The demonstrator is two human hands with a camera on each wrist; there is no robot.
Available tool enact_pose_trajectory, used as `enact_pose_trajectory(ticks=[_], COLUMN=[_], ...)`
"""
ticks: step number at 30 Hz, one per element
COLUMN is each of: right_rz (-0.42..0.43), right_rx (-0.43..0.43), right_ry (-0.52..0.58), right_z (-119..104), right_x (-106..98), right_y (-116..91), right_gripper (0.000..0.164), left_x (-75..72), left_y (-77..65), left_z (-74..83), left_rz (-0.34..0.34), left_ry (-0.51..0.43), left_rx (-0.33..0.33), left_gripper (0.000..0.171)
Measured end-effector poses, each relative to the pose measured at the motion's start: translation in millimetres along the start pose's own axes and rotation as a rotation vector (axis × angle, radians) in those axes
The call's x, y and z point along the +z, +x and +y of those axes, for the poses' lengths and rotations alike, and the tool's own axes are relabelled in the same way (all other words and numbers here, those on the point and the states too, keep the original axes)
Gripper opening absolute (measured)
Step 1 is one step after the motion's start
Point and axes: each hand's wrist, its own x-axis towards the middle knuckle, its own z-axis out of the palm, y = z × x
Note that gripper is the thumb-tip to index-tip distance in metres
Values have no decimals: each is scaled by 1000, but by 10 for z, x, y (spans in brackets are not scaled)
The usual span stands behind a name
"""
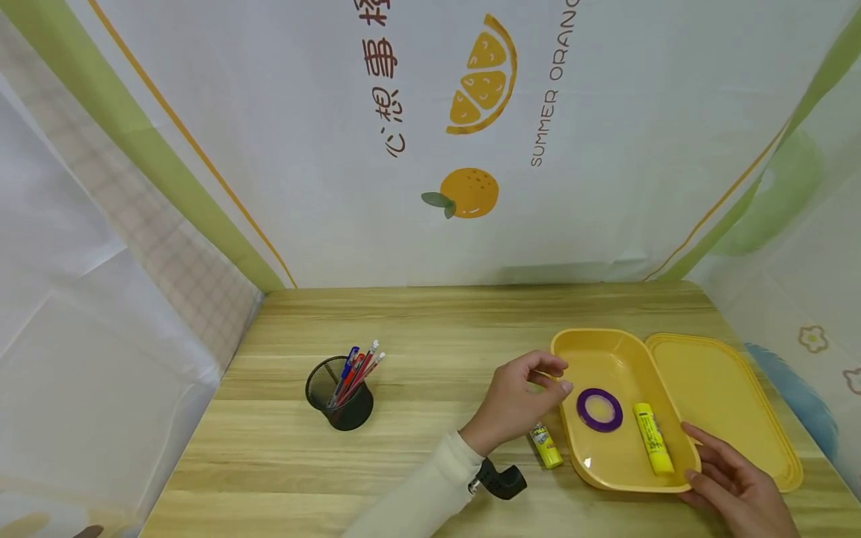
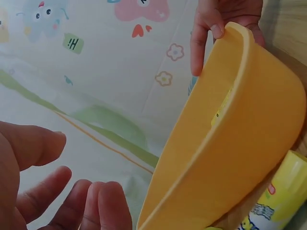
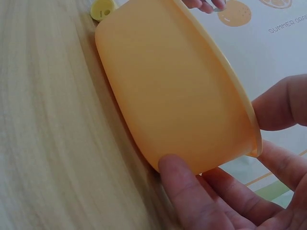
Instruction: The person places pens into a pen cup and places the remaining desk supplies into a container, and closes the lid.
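A yellow plastic box [image 1: 625, 366] sits on the right of the table, its opening upward. My right hand [image 1: 740, 482] grips its near right corner, with the thumb at the rim and fingers against the outer wall [image 3: 168, 96]. Inside lie a purple ring-shaped roll [image 1: 581, 411], seemingly tape, and a yellow glue stick [image 1: 652, 439]. Beside the box's left rim hovers my left hand [image 1: 521, 396], its fingers loosely bent and holding nothing, as the left wrist view shows. Below that hand, a second glue stick [image 1: 546, 447] lies on the table against the box's left side.
The box's yellow lid [image 1: 723, 407] lies flat to its right. On the left stands a black mesh pen holder [image 1: 353, 415] with several pens and pencils [image 1: 363, 368]. A black device [image 1: 503, 480] is by the left wrist. Printed cloth walls [image 1: 323, 209] border the table.
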Motion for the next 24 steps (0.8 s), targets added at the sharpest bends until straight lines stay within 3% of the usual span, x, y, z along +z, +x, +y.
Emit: enact_pose_trajectory(ticks=[7,15,24], right_rz=[6,7,-5], right_rx=[17,20,-5], right_ry=[-24,-36,-44], right_z=[32,40,-5], right_x=[-12,-15,0], right_y=[4,5,9], right_gripper=[65,66,62], left_x=[-29,-16,46], left_y=[-121,-223,-320], left_z=[-70,-221,-331], left_rz=[5,76,138], left_ry=[48,104,188], left_rx=[-41,-110,-234], left_gripper=[33,41,49])
